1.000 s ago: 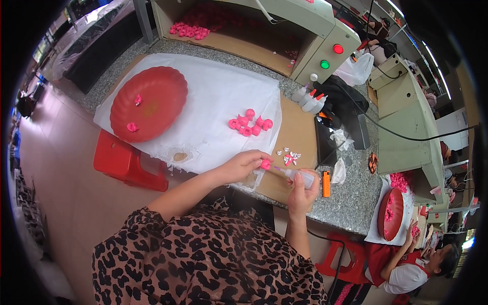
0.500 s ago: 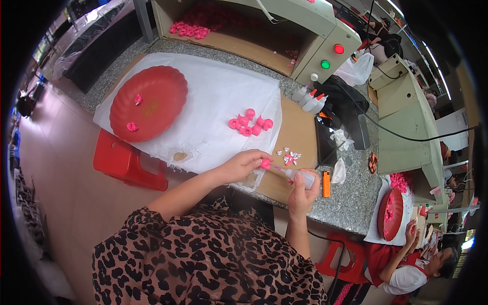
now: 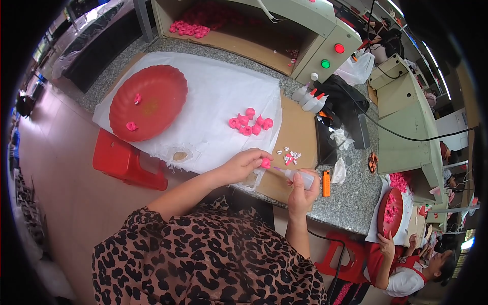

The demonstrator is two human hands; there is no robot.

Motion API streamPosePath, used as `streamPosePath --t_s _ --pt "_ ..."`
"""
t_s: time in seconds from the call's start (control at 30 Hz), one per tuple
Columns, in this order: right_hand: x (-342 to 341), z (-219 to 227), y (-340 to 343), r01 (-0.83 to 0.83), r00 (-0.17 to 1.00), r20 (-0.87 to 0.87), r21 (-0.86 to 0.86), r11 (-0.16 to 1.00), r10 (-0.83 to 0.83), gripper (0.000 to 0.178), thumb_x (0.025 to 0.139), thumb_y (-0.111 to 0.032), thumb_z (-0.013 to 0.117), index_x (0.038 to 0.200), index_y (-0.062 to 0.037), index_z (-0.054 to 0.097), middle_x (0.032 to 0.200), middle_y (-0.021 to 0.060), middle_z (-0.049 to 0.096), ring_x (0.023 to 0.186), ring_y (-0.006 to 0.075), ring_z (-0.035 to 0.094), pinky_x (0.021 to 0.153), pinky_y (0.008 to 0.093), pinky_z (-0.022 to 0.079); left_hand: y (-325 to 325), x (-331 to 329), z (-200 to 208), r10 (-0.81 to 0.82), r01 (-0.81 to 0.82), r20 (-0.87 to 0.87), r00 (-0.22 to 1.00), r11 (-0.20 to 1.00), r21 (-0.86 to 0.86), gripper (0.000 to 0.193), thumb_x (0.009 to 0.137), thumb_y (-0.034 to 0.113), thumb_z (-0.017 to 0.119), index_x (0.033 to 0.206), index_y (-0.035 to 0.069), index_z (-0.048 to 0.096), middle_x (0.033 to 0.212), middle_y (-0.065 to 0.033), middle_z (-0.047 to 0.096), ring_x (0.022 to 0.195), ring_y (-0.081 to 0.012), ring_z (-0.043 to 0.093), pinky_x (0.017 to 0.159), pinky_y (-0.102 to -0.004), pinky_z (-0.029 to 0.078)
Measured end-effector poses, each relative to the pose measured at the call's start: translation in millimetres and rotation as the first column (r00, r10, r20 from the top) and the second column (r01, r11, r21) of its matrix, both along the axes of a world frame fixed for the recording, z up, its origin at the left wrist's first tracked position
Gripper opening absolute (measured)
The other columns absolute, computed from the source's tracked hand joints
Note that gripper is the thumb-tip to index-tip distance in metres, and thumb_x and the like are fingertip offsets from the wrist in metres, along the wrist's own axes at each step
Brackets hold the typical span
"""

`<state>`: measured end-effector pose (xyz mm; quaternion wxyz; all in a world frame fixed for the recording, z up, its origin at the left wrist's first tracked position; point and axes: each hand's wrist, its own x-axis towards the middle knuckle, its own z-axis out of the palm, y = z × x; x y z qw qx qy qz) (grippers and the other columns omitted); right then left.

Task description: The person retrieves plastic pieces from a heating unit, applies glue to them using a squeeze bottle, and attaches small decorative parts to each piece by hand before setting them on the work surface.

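Beyond the held bottle [image 3: 307, 179], a co-worker's hand [image 3: 387, 247] now touches a red tray [image 3: 382, 218].

Even light, bent edges

Soft light covers the table [image 3: 333, 207], brightest on the white sheet [image 3: 208, 94]; past the table's far edge, the cabinet [image 3: 305, 20] is dim inside. A tube light [image 3: 438, 67] glows beyond the right edge; left of the table, the floor [image 3: 56, 117] shows pale glare — fisheye curves straight lines toward a dark, soft rim.

Small pink piece [image 3: 265, 163]; white bottle [image 3: 307, 180] tilted, purple tip [image 3: 276, 168] near.
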<state>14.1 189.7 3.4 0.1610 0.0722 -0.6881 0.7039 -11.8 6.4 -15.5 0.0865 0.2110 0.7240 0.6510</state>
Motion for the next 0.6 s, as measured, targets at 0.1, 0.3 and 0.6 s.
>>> streamPosePath --t_s 0.1,0.3,0.6 --pt "1.8 0.5 -0.6 -0.005 1.0 -0.006 0.007 1.0 0.005 0.014 0.078 -0.007 0.053 0.086 0.0005 0.045 0.081 0.0083 0.046 0.059 0.0127 0.049 0.053 0.0223 0.042 0.4 -0.3 -0.2 0.004 -0.004 -0.033 0.999 1.0 -0.013 0.023 0.085 0.012 0.04 0.104 0.003 0.049 0.096 -0.0095 0.051 0.093 -0.0188 0.048 0.084 -0.0287 0.035" --pt "2.7 0.2 -0.8 -0.007 1.0 -0.023 0.03 1.0 0.008 0.014 0.078 -0.006 0.053 0.086 0.0006 0.045 0.082 0.009 0.046 0.059 0.0127 0.049 0.053 0.0224 0.043 0.7 0.7 0.0 0.016 -0.016 -0.021 1.0 1.0 -0.005 0.023 0.085 0.012 0.04 0.104 0.003 0.049 0.095 -0.0098 0.051 0.093 -0.0197 0.048 0.083 -0.0292 0.036" --pt "4.8 -0.4 -1.3 0.006 0.998 -0.063 0.104 0.995 0.001 0.014 0.078 -0.006 0.053 0.086 0.0014 0.044 0.083 0.0096 0.046 0.061 0.0127 0.05 0.053 0.0223 0.043 1.0 0.4 -1.5 0.033 -0.033 -0.042 0.999 0.999 -0.016 0.023 0.085 0.012 0.04 0.104 0.002 0.048 0.096 -0.0107 0.051 0.092 -0.0206 0.048 0.083 -0.0295 0.036"
